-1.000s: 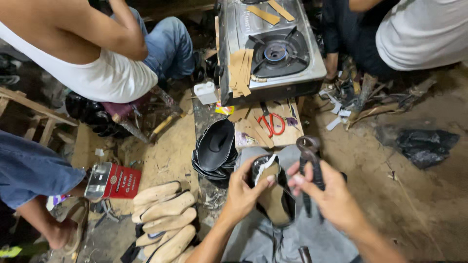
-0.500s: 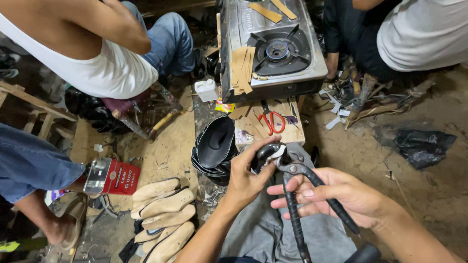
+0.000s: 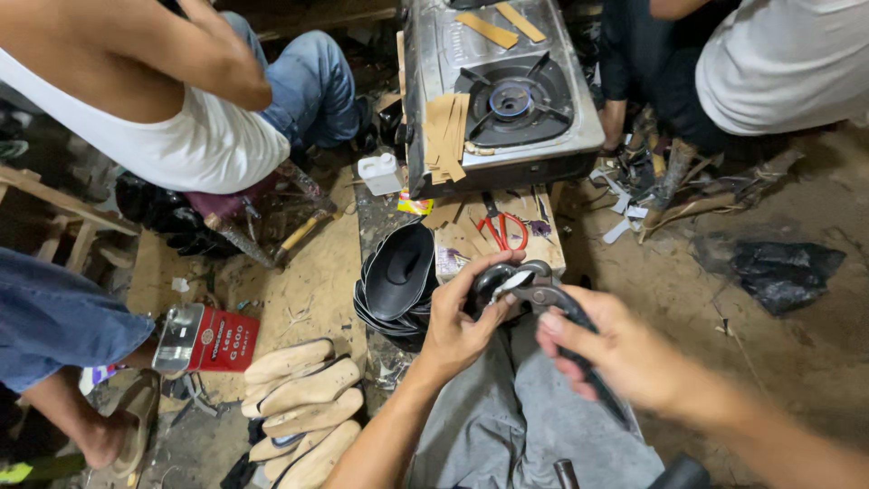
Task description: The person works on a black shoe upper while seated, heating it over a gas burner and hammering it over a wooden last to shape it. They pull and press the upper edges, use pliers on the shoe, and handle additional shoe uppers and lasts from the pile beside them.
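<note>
My left hand [image 3: 462, 321] grips a black shoe upper [image 3: 486, 282] on a last, held over my grey-trousered lap [image 3: 507, 426]. My right hand [image 3: 625, 353] is wrapped around the black handles of lasting pliers [image 3: 552, 299]. The pliers' metal jaws touch the edge of the black shoe upper beside my left thumb. A stack of black shoe uppers [image 3: 398, 272] lies just left of my left hand, on the floor.
A gas stove [image 3: 502, 86] with tan strips stands ahead on a wooden box [image 3: 543, 240] that carries red-handled scissors [image 3: 502, 231]. Several wooden shoe lasts [image 3: 294, 398] and a red tin [image 3: 213, 340] lie at left. Other people sit at upper left, left and upper right.
My right hand has turned the pliers from upright to slanting, and brought the jaws up against the shoe upper. My left hand has kept its hold, shifting slightly up.
</note>
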`<state>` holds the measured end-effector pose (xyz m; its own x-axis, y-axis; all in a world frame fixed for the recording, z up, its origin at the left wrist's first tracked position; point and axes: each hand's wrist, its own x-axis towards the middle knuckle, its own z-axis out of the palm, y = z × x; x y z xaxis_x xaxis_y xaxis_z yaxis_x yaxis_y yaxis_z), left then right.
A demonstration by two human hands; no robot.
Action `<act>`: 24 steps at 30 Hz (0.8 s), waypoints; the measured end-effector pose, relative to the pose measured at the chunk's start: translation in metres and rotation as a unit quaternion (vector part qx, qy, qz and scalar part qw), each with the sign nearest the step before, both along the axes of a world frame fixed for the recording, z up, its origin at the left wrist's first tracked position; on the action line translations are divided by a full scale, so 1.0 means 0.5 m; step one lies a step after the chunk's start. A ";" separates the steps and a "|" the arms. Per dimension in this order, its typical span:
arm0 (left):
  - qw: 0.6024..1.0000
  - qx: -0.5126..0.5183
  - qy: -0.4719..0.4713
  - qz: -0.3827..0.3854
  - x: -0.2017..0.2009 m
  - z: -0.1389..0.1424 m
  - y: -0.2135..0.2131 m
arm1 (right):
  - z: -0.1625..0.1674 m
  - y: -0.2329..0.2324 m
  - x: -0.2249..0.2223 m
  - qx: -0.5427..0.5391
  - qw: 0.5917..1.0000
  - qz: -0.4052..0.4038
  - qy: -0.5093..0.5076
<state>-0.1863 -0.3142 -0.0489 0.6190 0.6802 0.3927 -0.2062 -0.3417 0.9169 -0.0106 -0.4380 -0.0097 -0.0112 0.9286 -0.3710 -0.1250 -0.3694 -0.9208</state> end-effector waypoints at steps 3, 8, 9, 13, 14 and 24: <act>1.000 0.008 -0.022 0.010 0.004 -0.010 0.000 | -0.067 0.001 -0.073 0.116 0.989 -0.092 -0.010; 0.998 0.042 -0.006 0.039 -0.001 0.003 0.008 | -0.052 0.030 -0.060 0.113 0.992 -0.050 -0.017; 0.998 0.054 -0.011 0.044 0.003 0.009 0.009 | -0.026 0.037 -0.035 0.096 0.995 -0.007 -0.024; 0.996 0.056 -0.010 0.075 0.015 0.028 -0.018 | 0.085 0.042 0.042 0.072 0.946 0.154 -0.275; 0.996 0.047 0.001 0.082 0.016 0.031 -0.030 | 0.102 0.033 0.048 0.046 0.908 0.179 -0.376; 0.992 -0.040 -0.057 0.109 0.031 0.023 -0.040 | 0.036 0.043 -0.029 0.075 0.898 0.015 -0.434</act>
<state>-0.1709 -0.3340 -0.0376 0.4083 0.8251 0.3906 -0.2389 -0.3164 0.9180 -0.0252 -0.4168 0.0084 0.1963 0.9729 -0.1219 0.6716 -0.2240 -0.7063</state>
